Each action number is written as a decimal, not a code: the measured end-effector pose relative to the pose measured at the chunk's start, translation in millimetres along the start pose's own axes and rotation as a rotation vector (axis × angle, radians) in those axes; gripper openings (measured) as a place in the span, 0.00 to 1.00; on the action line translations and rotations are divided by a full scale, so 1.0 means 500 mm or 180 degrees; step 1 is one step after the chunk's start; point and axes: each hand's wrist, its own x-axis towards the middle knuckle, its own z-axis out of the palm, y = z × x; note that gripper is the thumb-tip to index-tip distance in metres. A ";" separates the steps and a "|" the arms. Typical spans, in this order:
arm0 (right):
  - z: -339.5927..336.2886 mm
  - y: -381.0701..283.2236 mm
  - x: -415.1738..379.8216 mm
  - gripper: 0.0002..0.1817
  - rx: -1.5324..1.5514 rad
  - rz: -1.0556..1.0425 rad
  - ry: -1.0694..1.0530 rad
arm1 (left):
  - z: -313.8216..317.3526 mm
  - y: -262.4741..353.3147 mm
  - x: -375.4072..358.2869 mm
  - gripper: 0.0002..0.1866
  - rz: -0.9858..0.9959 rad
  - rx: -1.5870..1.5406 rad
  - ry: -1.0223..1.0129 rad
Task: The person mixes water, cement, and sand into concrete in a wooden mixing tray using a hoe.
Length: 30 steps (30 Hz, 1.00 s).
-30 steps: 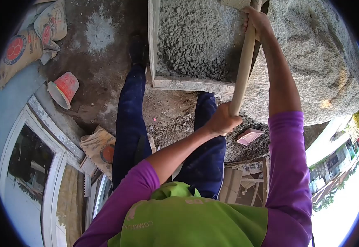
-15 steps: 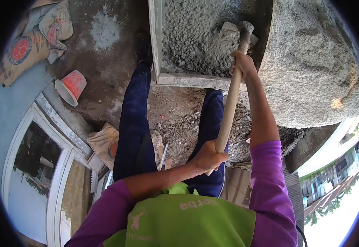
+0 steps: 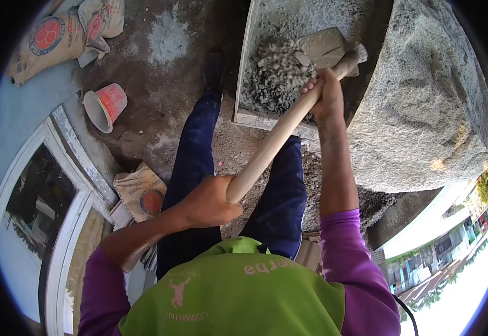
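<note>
My left hand (image 3: 213, 201) is closed round the lower end of a hoe's thick wooden handle, in front of my thighs. Farther up the handle, close to the head, my right hand (image 3: 328, 94) is wrapped round it. The hoe (image 3: 277, 137) slants up to the right, its broad, mortar-smeared blade (image 3: 321, 47) turned face-up over a mixing box. Grey, lumpy concrete mix (image 3: 275, 78) lies left of the blade, partly blurred by motion. The box's pale near rim (image 3: 261, 120) runs just beyond my knees.
A large heap of grey sand (image 3: 417, 117) rises right of the box. To the left lie a red bucket (image 3: 109, 106) on its side and cement bags (image 3: 51, 45). Another bag (image 3: 142, 193) sits near a white-framed window (image 3: 81, 207). Loose gravel (image 3: 317, 173) covers ground by my legs.
The hoe's blade, mostly buried in the mix before, now shows above it, turned over. My left hand has swung left and up, so the handle slants more. Some mix is moving off left.
</note>
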 end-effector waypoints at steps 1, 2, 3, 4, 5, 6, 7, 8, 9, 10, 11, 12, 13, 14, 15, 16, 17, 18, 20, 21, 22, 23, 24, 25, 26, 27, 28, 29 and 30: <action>0.010 -0.045 -0.002 0.09 -0.0105 -0.0159 -0.0060 | 0.019 -0.007 0.024 0.15 0.0077 -0.0058 0.0053; 0.019 -0.093 0.000 0.10 -0.0359 -0.0400 -0.0104 | 0.053 -0.004 0.065 0.14 0.0152 -0.0118 0.0089; 0.018 -0.136 0.010 0.11 -0.0621 -0.0619 -0.0129 | 0.090 0.003 0.104 0.13 0.0206 -0.0196 0.0110; 0.010 -0.180 0.034 0.12 -0.0827 -0.0765 -0.0141 | 0.118 0.017 0.152 0.12 0.0266 -0.0339 0.0148; 0.000 -0.215 0.072 0.12 -0.1024 -0.0926 -0.0165 | 0.139 0.030 0.209 0.11 0.0338 -0.0465 0.0196; -0.017 -0.232 0.116 0.13 -0.1149 -0.0908 -0.0055 | 0.161 0.039 0.264 0.11 0.0390 -0.0482 0.0280; -0.033 -0.247 0.160 0.13 -0.1279 -0.0888 0.0059 | 0.184 0.038 0.307 0.11 0.0444 -0.0503 0.0362; -0.044 -0.250 0.191 0.14 -0.1421 -0.0865 0.0150 | 0.209 0.024 0.331 0.10 0.0361 -0.0703 0.0257; -0.062 -0.226 0.207 0.13 -0.1572 -0.0726 0.0222 | 0.234 0.005 0.351 0.09 0.0291 -0.0891 0.0140; -0.089 -0.177 0.233 0.13 -0.1727 -0.0584 0.0288 | 0.253 -0.015 0.366 0.08 0.0221 -0.1083 0.0029; -0.117 -0.123 0.249 0.13 -0.1873 -0.0413 0.0372 | 0.269 -0.049 0.357 0.08 0.0026 -0.1116 0.0005; -0.134 -0.076 0.237 0.12 -0.1706 -0.0268 0.0458 | 0.278 -0.087 0.333 0.08 -0.0170 -0.1148 -0.0005; -0.142 -0.036 0.224 0.12 -0.1520 -0.0153 0.0526 | 0.271 -0.114 0.313 0.08 -0.0341 -0.1155 -0.0002; -0.159 0.007 0.215 0.11 -0.1298 0.0028 0.0515 | 0.271 -0.128 0.276 0.08 -0.0499 -0.1091 -0.0020; -0.182 0.045 0.197 0.11 -0.1098 0.0209 0.0515 | 0.276 -0.133 0.234 0.09 -0.0654 -0.1052 -0.0048; -0.193 0.078 0.187 0.10 -0.1036 0.0360 0.0569 | 0.261 -0.131 0.216 0.09 -0.0712 -0.0976 -0.0029; -0.196 0.106 0.175 0.10 -0.0966 0.0509 0.0615 | 0.238 -0.128 0.196 0.10 -0.0731 -0.0995 0.0067; -0.178 0.117 0.167 0.10 -0.0832 0.0499 0.0577 | 0.211 -0.126 0.178 0.11 -0.0745 -0.1009 0.0169; -0.163 0.148 0.151 0.09 -0.0430 0.0521 0.0459 | 0.160 -0.110 0.120 0.13 -0.0862 -0.0823 0.0159; -0.146 0.155 0.143 0.09 -0.0257 0.0514 0.0428 | 0.112 -0.082 0.107 0.14 -0.0872 -0.0601 0.0111; -0.128 0.164 0.129 0.09 -0.0098 0.0523 0.0397 | 0.069 -0.054 0.089 0.15 -0.0894 -0.0396 0.0069; -0.111 0.178 0.113 0.09 0.0065 0.0548 0.0375 | 0.032 -0.032 0.063 0.16 -0.1060 -0.0365 0.0019; -0.095 0.191 0.109 0.10 0.0296 0.0649 0.0393 | -0.007 -0.009 0.046 0.16 -0.1197 -0.0314 -0.0042; -0.064 0.191 0.078 0.10 0.0386 0.0514 0.0319 | -0.037 0.014 0.026 0.16 -0.1350 -0.0269 -0.0116; -0.039 0.193 0.061 0.11 0.0542 0.0522 0.0298 | -0.063 0.043 0.004 0.16 -0.1377 -0.0089 -0.0106; -0.019 0.198 0.052 0.12 0.0694 0.0540 0.0270 | -0.088 0.071 -0.018 0.17 -0.1409 0.0085 -0.0089; -0.004 0.202 0.046 0.11 0.0788 0.0548 0.0184 | -0.102 0.082 -0.034 0.17 -0.1452 0.0246 -0.0070; 0.006 0.199 0.044 0.11 0.0767 0.0500 0.0106 | -0.108 0.071 -0.046 0.17 -0.1201 0.0422 0.0046; 0.023 0.179 0.032 0.11 0.0750 0.0443 0.0042 | -0.107 0.055 -0.058 0.18 -0.0946 0.0603 0.0146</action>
